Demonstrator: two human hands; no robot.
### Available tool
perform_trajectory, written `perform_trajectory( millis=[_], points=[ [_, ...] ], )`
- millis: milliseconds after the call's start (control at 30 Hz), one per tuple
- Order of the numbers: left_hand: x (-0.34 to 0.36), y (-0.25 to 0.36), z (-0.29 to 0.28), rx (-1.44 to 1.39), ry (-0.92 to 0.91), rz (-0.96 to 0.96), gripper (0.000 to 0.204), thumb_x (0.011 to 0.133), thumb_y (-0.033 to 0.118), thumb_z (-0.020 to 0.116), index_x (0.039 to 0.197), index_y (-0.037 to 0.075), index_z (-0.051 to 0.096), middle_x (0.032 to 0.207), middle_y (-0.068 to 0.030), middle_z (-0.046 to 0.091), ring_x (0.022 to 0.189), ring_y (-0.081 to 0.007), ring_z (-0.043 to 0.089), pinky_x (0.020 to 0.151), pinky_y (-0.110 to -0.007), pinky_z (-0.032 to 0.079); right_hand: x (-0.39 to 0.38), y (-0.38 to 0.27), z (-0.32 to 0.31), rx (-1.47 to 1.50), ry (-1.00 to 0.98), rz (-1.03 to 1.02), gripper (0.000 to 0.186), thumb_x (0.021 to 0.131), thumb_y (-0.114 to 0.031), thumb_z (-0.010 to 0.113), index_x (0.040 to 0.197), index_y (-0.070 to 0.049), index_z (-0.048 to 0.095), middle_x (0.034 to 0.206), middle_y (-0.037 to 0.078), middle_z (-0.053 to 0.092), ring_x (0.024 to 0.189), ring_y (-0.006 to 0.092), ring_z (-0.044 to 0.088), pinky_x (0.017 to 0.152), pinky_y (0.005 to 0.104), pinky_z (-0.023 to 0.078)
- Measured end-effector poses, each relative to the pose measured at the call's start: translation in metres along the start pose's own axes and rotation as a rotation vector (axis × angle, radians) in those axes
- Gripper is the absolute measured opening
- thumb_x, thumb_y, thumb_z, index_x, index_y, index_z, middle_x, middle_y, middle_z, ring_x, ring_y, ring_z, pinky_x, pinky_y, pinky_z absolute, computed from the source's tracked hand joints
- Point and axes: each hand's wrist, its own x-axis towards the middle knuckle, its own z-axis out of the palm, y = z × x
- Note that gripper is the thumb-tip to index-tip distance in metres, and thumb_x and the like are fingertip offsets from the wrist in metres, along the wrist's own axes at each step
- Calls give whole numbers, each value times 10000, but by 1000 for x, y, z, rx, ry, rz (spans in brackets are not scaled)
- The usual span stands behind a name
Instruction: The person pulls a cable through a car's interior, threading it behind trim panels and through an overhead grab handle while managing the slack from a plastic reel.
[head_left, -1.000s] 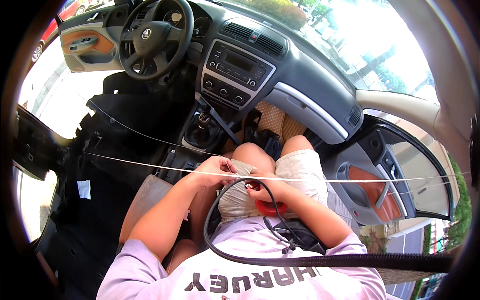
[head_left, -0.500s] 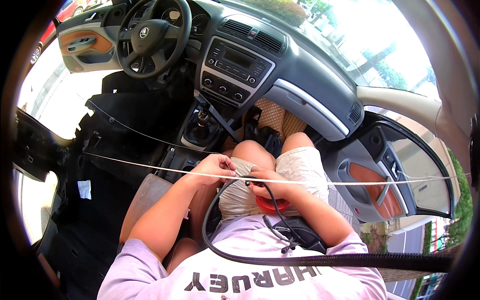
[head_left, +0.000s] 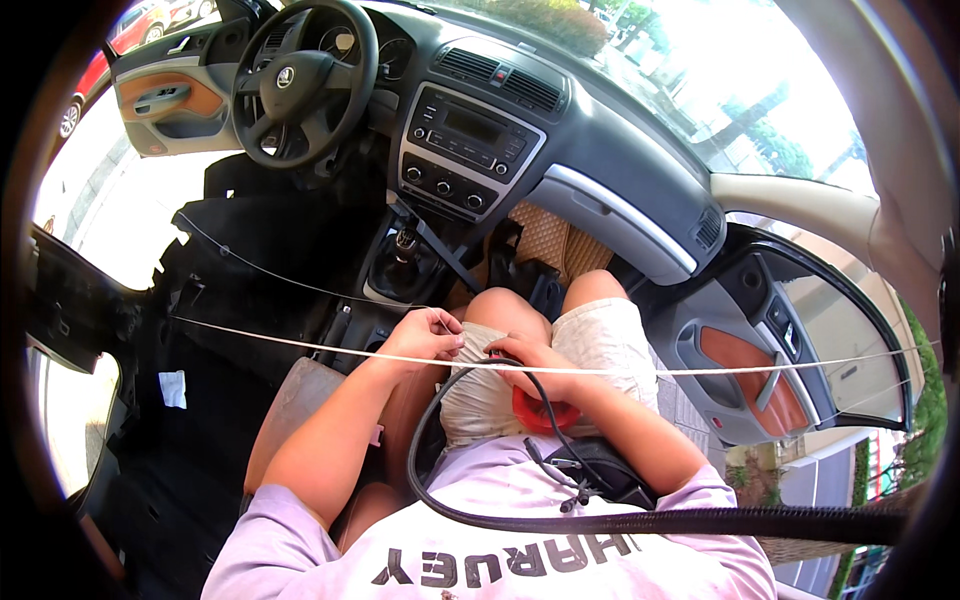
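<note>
1. Head view: my left hand (head_left: 425,337) has finger and thumb together, seemingly on the thin grey wire-like strand (head_left: 224,249) running off to its left;
2. my right hand (head_left: 530,360) is curled just beside, above the round red plastic-looking thing (head_left: 537,412); its grip I cannot tell;
3. fingertips stand wider apart than a second ago; the strand seems in left-hand control.

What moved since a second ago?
The left hand shifted slightly to the left, so the gap to the right hand got a bit wider. The white cord now crosses slightly nearer the shirt. I can't see anything new picked up or let go. The red thing stayed on the lap.
</note>
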Motion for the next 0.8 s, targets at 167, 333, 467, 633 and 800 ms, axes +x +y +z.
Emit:
perform_trajectory(
  millis=[167, 333, 467, 633, 800],
  points=[
    [6, -3, -2, -120, 65, 42, 159, 942, 8, 731, 1084, -11, 663, 920, -104, 733, 783, -155, 714, 703, -290, 606, 8, -3, -8, -99, 56, 127, 244, 978, -179, 623, 1133, 3, 675, 1030, 230, 690, 962, 418, 678, 846, 463, 539],
    [4, 0, -8, -73, 123, 69, 139, 956, 10, 704, 1079, -22, 649, 933, -101, 736, 794, -149, 710, 703, -272, 589, -12, -19, -29, -479, -285, 285, 273, 898, -218, 667, 1069, -6, 693, 1054, 245, 706, 1041, 434, 680, 875, 500, 535],
    [3, 1, -9, -84, 140, 101, 148, 964, 26, 708, 1092, -13, 645, 938, -96, 733, 792, -143, 703, 707, -271, 586, -18, -20, -46, -364, -419, 418, 182, 828, -98, 700, 995, -28, 687, 948, 215, 732, 952, 405, 703, 812, 458, 545],
    [2, 12, -19, -181, 217, 187, 135, 971, 58, 721, 1093, 35, 669, 932, -59, 730, 794, -134, 715, 728, -281, 611, -12, 7, -64, 29, -236, 314, 190, 851, -38, 774, 883, -14, 588, 864, 104, 729, 849, 161, 692, 731, 343, 539],
    [-17, 52, -53, -111, 518, 460, 103, 960, 38, 723, 1051, 20, 679, 872, -40, 711, 743, -110, 696, 673, -251, 596, 30, -5, -18, 738, 221, 491, 257, 882, 80, 753, 858, -57, 537, 800, 46, 653, 737, 174, 717, 637, 295, 609]
  ],
)
